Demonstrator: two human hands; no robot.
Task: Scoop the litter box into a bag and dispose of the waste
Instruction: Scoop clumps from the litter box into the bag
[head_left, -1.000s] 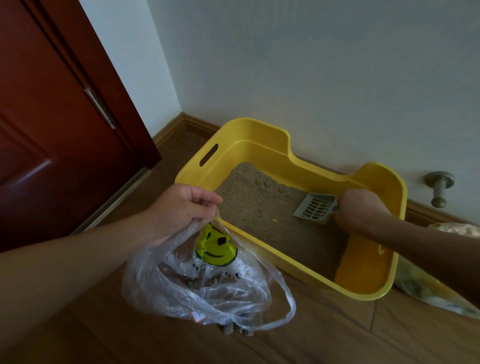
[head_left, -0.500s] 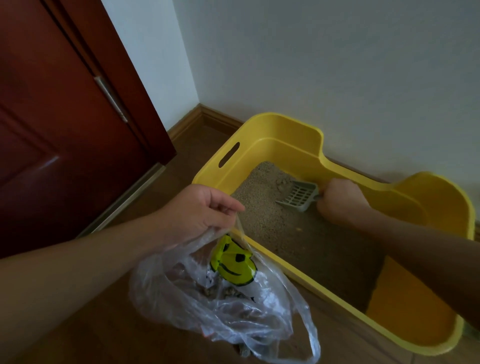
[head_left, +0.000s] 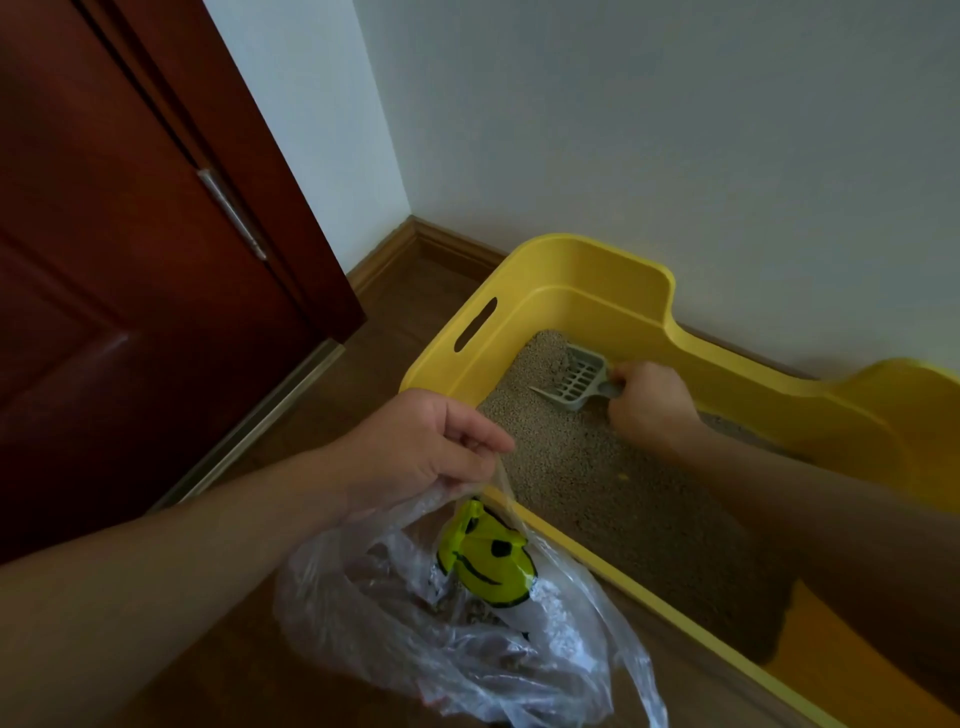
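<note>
The left hand (head_left: 431, 452) pinches the rim of the bag (head_left: 467, 639) and holds it up just beside the near wall of the box (head_left: 587, 260), probably so the mouth gapes and each load has only a short way to travel. The bag sags toward the floor (head_left: 395, 322), with what look like clumps inside. The right hand (head_left: 652, 408) grips the handle of the scoop (head_left: 576, 376), whose slotted blade digs into the litter (head_left: 597, 478) at the far left corner, tilted so clean grains can sift through. The box sits against the wall (head_left: 623, 130)
</note>
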